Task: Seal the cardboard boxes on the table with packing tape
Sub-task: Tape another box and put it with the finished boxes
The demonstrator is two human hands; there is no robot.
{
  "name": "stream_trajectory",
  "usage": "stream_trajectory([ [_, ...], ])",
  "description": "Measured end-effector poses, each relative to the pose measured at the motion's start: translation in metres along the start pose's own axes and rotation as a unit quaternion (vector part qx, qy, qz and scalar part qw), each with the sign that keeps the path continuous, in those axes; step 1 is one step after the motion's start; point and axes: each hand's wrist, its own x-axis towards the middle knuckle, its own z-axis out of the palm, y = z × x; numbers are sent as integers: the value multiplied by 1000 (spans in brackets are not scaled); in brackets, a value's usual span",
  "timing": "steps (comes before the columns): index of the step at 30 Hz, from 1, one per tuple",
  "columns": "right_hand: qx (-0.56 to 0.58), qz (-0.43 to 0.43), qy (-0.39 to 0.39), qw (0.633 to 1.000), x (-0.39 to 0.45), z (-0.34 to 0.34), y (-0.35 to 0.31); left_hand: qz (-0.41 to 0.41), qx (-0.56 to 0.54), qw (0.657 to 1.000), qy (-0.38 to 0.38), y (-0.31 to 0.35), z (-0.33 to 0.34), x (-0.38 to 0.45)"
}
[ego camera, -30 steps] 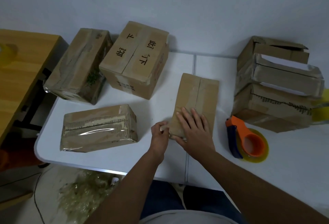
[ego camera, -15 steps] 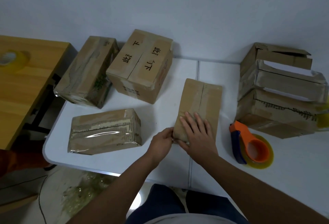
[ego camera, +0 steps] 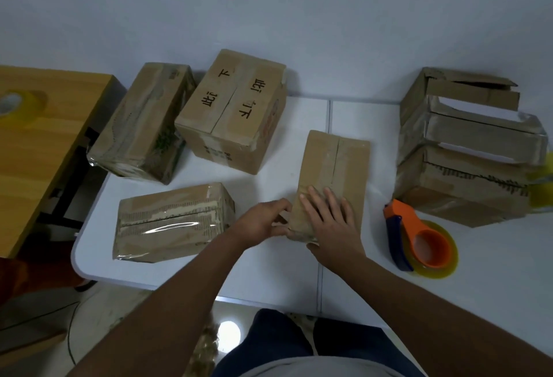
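A flat cardboard box (ego camera: 335, 167) lies in the middle of the white table (ego camera: 269, 263), tape along its centre seam. My right hand (ego camera: 327, 221) lies flat on its near end, fingers straight and spread. My left hand (ego camera: 263, 221) is at the box's near left corner, fingers curled against its side where the tape folds down. An orange and blue tape dispenser (ego camera: 419, 239) with a yellowish roll rests on the table to the right of the box, untouched.
A taped box (ego camera: 170, 221) lies front left. Two more boxes (ego camera: 143, 122) (ego camera: 233, 113) stand behind it. A stack of three boxes (ego camera: 466, 149) stands at the right. A wooden table (ego camera: 33, 152) with a tape roll (ego camera: 15, 104) is at the left.
Both hands stay at the near end of the middle box; the left hand has shifted slightly along its corner. The camera view has tilted, so everything sits lower in the frame.
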Motion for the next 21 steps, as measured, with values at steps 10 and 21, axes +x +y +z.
stream_trajectory([
  [10,296,88,101,946,-11,-32,28,9,51,994,91,18,6,-8],
  [21,707,286,-71,643,10,-68,52,-2,266,964,24,74,45,52],
])
